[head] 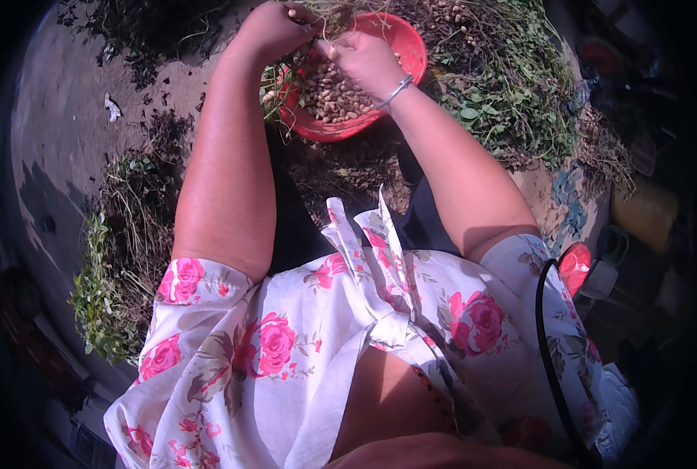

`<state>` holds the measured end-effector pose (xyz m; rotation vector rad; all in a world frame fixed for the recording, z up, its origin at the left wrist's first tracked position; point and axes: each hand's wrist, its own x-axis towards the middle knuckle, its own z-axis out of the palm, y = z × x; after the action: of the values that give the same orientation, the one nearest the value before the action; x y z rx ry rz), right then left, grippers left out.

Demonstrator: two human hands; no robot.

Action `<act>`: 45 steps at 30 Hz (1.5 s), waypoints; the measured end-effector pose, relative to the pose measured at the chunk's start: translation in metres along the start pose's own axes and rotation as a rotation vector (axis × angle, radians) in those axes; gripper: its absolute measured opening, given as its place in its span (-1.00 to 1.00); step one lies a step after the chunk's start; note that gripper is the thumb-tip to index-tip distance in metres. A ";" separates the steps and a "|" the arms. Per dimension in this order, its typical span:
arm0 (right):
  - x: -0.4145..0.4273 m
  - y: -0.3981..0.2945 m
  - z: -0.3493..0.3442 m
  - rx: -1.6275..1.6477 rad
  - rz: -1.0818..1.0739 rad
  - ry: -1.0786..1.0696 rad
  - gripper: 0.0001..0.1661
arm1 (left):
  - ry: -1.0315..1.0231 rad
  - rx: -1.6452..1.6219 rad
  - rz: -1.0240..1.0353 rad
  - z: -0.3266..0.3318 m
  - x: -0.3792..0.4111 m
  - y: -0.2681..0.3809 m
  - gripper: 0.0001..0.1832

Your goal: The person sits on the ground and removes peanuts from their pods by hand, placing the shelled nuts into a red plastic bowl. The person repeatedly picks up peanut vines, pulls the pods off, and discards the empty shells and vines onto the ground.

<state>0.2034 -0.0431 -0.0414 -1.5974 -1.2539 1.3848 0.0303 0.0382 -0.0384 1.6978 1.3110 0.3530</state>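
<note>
A red plastic basin [417,50] lies before me, with many peanuts in their shells [336,97] inside. My left hand [281,32] is at the basin's far left, closed on the thin stems of a peanut plant [323,22]; one pod shows against its fingers. Over the basin, my right hand [369,63] has its fingertips pinched at a peanut pod [332,53] beside those stems. The exact grip of the fingertips is partly hidden. Green stems and leaves [272,97] hang over the basin's left rim.
Heaped to the right are pulled peanut plants [501,111] with green leaves. More plants [137,217] lie on the ground at the left, and a dark heap [149,35] sits at the far left. A yellow container [644,211] and a red object [574,268] stand at the right.
</note>
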 end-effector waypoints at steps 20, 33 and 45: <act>-0.025 -0.035 -0.022 -0.024 -0.192 -0.300 -0.78 | 0.094 0.040 -0.120 -0.002 -0.007 0.017 -0.58; -0.004 -0.001 -0.012 -0.356 -0.189 0.023 -0.68 | 0.002 0.046 -0.132 0.004 -0.007 0.022 -0.57; 0.008 0.024 0.016 -0.116 -0.219 0.107 -0.68 | -0.020 0.162 -0.079 0.016 -0.005 0.029 -0.59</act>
<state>0.1936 -0.0444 -0.0694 -1.5368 -1.4200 1.0952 0.0566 0.0260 -0.0219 1.7727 1.4198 0.1877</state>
